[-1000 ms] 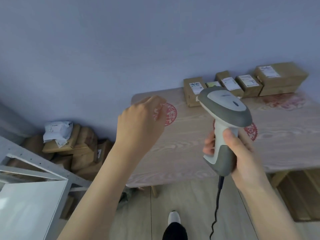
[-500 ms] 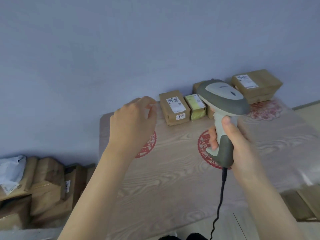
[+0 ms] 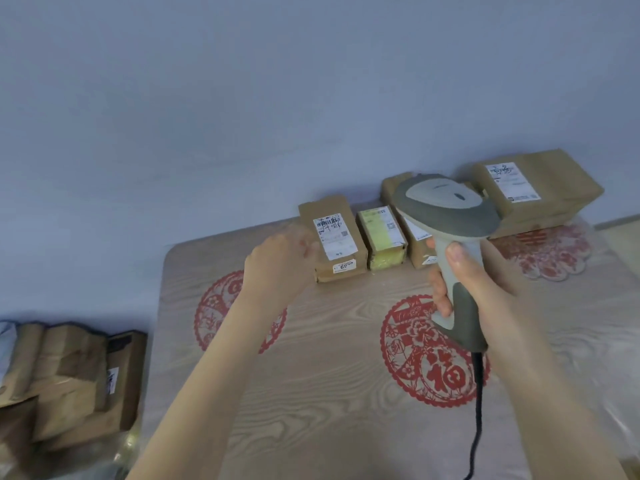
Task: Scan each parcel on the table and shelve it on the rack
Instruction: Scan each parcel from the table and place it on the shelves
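Several parcels stand in a row along the far edge of the wooden table (image 3: 311,393). The leftmost is a brown box with a white label (image 3: 334,237). Beside it sits a yellow-green parcel (image 3: 381,237), then a brown parcel (image 3: 417,247) partly hidden by the scanner, and a big brown box (image 3: 536,188) at the right. My left hand (image 3: 280,261) reaches the left side of the labelled brown box, fingers curled, holding nothing. My right hand (image 3: 485,292) grips the grey barcode scanner (image 3: 450,237) above the table, its head over the row.
Red paper-cut decorations (image 3: 433,351) lie under the table's clear cover. Brown parcels are piled on the floor (image 3: 69,379) left of the table. A blue-grey wall rises right behind the row. The scanner's black cable (image 3: 478,410) hangs toward me.
The view has swung right and closer to the table. My left hand has moved forward to the leftmost brown box. The scanner stays in my right hand.
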